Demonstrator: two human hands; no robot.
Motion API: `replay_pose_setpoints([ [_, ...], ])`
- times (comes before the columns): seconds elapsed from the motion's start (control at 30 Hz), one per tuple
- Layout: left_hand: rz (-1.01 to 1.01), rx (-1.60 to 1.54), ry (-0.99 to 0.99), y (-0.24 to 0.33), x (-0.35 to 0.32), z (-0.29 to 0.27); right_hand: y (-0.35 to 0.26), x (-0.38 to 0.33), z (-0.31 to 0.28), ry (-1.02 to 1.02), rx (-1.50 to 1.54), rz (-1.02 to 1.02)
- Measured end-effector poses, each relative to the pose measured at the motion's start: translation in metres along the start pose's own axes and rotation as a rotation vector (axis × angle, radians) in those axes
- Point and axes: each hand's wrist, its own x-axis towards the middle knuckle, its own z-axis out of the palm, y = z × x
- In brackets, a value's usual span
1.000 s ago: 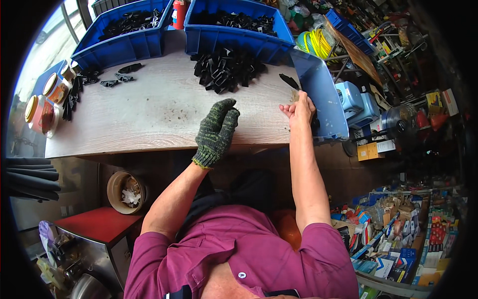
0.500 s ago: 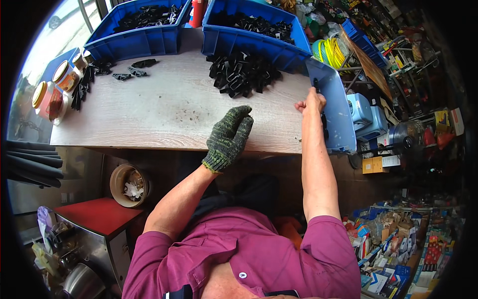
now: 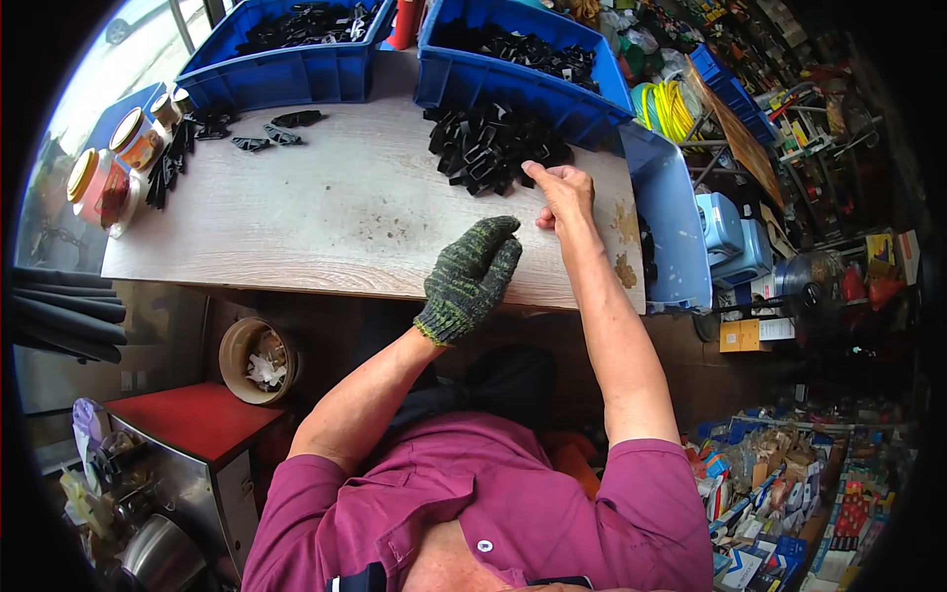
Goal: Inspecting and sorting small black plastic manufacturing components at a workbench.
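Observation:
My left hand (image 3: 471, 279), in a dark green knitted glove, hovers at the table's front edge. Its fingers and thumb are closed together; what they hold, if anything, is hidden. Bare, my right hand (image 3: 569, 197) is at the near right edge of a pile of black plastic parts (image 3: 483, 148). Thumb and forefinger pinch at a black part there, and the other fingers curl under. The part's exact shape is lost among the others. To the right of this hand a light blue bin (image 3: 679, 237) stands against the table's side, with some black pieces inside.
Two blue crates (image 3: 271, 87) (image 3: 518, 94) of black parts line the back of the wood-grain table (image 3: 296, 212). Loose black pieces (image 3: 173, 163) and jars (image 3: 99, 187) sit at the left. A bucket (image 3: 232, 360) stands below; crowded shelves fill the right.
My right hand has come left from the light blue bin to the pile of black parts. My gloved left hand keeps its shape and place. The whole view has shifted slightly.

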Motion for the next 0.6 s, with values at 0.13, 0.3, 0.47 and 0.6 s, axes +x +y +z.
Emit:
replay_pose_setpoints([
  [0.13, 0.100, 0.073, 0.069, -0.004, -0.002, 0.005, 0.001, 0.007, 0.011, 0.133, -0.282, -0.131],
  [0.3, 0.027, 0.019, 0.045, 0.000, -0.004, 0.005, 0.009, 0.006, 0.008, 0.180, -0.226, -0.179],
  [0.47, 0.069, 0.033, 0.044, -0.001, -0.005, 0.002, 0.002, 0.001, 0.012, 0.151, -0.261, -0.174],
  [0.6, 0.072, 0.024, 0.038, 0.002, -0.005, 0.002, 0.001, 0.004, 0.014, 0.177, -0.369, -0.225],
])
